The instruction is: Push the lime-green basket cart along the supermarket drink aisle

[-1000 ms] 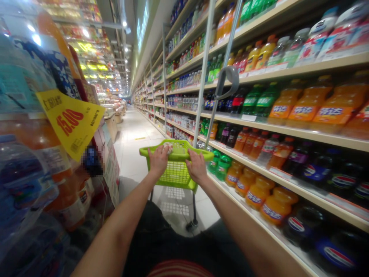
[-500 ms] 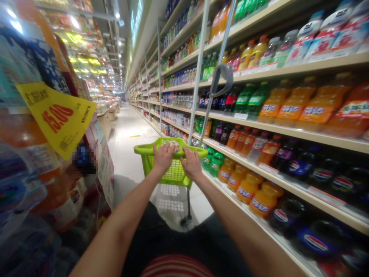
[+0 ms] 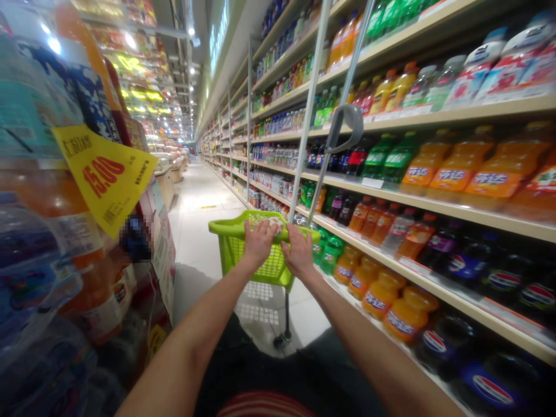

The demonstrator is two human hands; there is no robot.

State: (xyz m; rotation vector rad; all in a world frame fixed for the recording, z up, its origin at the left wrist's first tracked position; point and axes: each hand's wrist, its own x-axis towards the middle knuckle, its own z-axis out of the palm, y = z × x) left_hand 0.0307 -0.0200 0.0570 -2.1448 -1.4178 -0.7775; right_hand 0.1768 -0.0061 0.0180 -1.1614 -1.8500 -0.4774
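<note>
A lime-green shopping cart with a meshed plastic basket stands in front of me in the aisle. My left hand is closed over its near rim, fingers draped across the top. Right of it, my right hand grips the same rim near the right corner. A small whitish, patterned thing shows just past my left fingertips; its kind is not clear. Below the basket, a dark leg and wheel touch the floor.
Shelves of soda bottles line the right side, with a grey loop on a slanted metal pole. Close on the left, stacked drinks carry a yellow price sign. A pale tiled floor runs down the aisle.
The cart, my hands and the surroundings all sit slightly farther right and lower in the picture. Both hands keep their hold on the cart.
</note>
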